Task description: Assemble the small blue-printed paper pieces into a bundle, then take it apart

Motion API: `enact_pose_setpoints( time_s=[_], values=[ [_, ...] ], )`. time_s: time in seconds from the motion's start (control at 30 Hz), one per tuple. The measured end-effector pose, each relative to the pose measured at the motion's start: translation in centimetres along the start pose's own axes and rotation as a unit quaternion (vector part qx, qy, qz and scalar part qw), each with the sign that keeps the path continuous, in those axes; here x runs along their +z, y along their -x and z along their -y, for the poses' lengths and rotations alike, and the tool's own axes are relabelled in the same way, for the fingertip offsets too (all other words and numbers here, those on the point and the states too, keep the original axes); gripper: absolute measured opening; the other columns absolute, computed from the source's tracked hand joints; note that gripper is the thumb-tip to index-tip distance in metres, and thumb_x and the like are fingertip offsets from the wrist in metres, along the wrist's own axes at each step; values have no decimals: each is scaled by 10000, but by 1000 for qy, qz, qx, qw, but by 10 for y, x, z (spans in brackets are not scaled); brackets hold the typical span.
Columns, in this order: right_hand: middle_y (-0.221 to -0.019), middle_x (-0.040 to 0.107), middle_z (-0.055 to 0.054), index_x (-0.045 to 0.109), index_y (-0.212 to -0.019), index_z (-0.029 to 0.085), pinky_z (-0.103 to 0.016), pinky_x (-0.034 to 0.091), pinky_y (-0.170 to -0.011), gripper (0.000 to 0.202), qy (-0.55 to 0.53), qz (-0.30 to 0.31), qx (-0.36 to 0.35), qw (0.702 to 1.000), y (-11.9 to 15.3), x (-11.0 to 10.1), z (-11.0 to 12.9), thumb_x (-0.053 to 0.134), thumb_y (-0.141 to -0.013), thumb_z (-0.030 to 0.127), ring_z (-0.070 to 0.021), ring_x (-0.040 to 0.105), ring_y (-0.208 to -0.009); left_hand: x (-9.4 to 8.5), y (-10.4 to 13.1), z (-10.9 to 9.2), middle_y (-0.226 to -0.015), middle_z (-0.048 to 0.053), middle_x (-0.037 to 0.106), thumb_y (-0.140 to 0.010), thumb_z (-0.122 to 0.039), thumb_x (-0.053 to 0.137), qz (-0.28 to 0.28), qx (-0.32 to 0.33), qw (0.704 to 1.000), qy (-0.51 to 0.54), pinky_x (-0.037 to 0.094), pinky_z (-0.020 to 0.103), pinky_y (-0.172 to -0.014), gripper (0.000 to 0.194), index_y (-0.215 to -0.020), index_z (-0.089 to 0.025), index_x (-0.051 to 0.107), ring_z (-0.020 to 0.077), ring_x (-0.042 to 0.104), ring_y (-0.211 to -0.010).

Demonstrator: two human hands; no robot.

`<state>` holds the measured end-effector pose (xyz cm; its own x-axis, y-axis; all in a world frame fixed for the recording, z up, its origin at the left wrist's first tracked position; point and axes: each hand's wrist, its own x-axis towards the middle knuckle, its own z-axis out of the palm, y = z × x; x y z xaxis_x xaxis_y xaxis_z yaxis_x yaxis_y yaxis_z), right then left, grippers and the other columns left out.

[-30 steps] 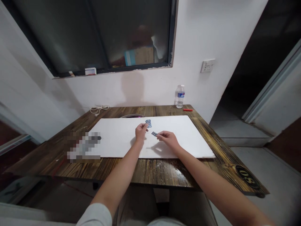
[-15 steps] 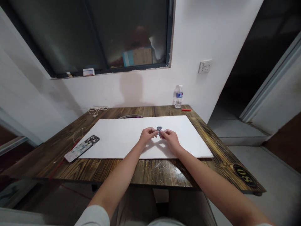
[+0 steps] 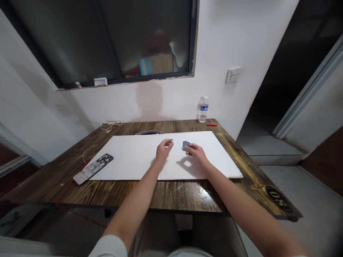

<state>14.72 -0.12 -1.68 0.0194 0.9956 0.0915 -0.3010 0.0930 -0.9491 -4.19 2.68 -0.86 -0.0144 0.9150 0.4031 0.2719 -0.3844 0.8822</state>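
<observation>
A small blue-grey patterned piece (image 3: 185, 145) is pinched between the thumb and fingers of my right hand (image 3: 196, 154), held above the right half of a white board (image 3: 128, 157). My left hand (image 3: 163, 150) is to the left of the piece, apart from it, with thumb and fingers curved and a gap between them. Nothing shows in my left hand. The hands' shadows fall on the board. What the piece is made of is too small to tell.
On the wooden table (image 3: 177, 196) a patterned phone (image 3: 93, 168) overlaps the board's left edge. A bottle (image 3: 203, 110), a red pen-like item (image 3: 212, 125) and a white cord (image 3: 111, 125) are at the back. A round 08 plate (image 3: 278, 199) lies front right.
My left hand has let go of the piece and moved left, its fingers parting. My right hand has shifted slightly right with the piece, which now shows more of its face.
</observation>
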Motion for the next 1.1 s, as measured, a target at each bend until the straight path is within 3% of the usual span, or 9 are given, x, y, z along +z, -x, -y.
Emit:
enact_pose_setpoints(
  time_s=[0.07,0.13,0.23,0.33,0.4,0.47,0.6,0.83,1.1],
  values=[
    [-638,619,8,602,-675,197,-278,416,-589,388,3,-14,1,1000,-2,-3,-1,827,-537,482,-118,518,-563,-8,-4,3,-1029,87,702,-827,-284,610,-65,8,996,-57,495,320,-824,268,-1070,-185,666,190,638,-907],
    [-625,614,11,599,-685,197,-275,410,-584,395,8,-22,2,1000,-3,-5,0,821,-541,490,-117,516,-555,-16,-5,5,-1084,99,692,-824,-219,590,-65,5,990,-125,485,340,-874,287,-1102,-183,655,205,637,-955],
    [-635,624,7,602,-697,197,-277,409,-583,400,22,-27,4,999,-3,-7,1,816,-541,497,-127,536,-565,-23,-3,6,-1168,122,667,-791,-161,605,40,19,964,-262,454,362,-934,351,-1139,-176,651,245,609,-1063],
    [-623,620,4,595,-689,200,-277,408,-574,407,38,-25,4,999,-3,-7,1,816,-533,505,-141,553,-576,-23,1,2,-1077,131,691,-808,-165,587,160,50,902,-398,437,370,-921,239,-1022,-173,693,271,611,-1038],
    [-631,625,3,595,-697,200,-275,406,-573,409,43,-23,4,999,-3,-7,0,819,-534,501,-145,560,-585,-22,3,-4,-973,124,701,-843,-180,546,198,56,867,-453,439,360,-867,172,-919,-177,701,264,626,-953],
    [-643,630,2,604,-712,198,-276,404,-580,399,45,-22,3,999,-3,-7,-1,817,-550,493,-145,562,-595,-21,3,-8,-913,118,698,-855,-170,522,210,56,852,-476,432,345,-831,172,-849,-181,694,253,627,-897],
    [-650,633,6,618,-725,198,-285,401,-592,371,40,-21,3,999,-2,-6,-4,815,-573,473,-141,552,-598,-19,3,-11,-857,123,687,-851,-152,503,204,60,853,-477,421,339,-803,202,-786,-179,692,252,622,-851],
    [-578,588,22,622,-699,209,-301,421,-570,363,37,-21,-3,999,1,-2,-4,825,-555,473,-140,519,-561,-16,4,-9,-867,133,688,-866,-167,471,209,78,836,-501,421,344,-797,251,-848,-174,722,257,628,-861],
    [-643,628,2,631,-688,219,-327,471,-573,354,31,-16,-5,999,4,0,-2,837,-545,469,-142,523,-562,-21,3,-4,-905,104,701,-855,-189,519,202,78,872,-440,422,321,-844,207,-888,-198,724,235,623,-916]
  ],
)
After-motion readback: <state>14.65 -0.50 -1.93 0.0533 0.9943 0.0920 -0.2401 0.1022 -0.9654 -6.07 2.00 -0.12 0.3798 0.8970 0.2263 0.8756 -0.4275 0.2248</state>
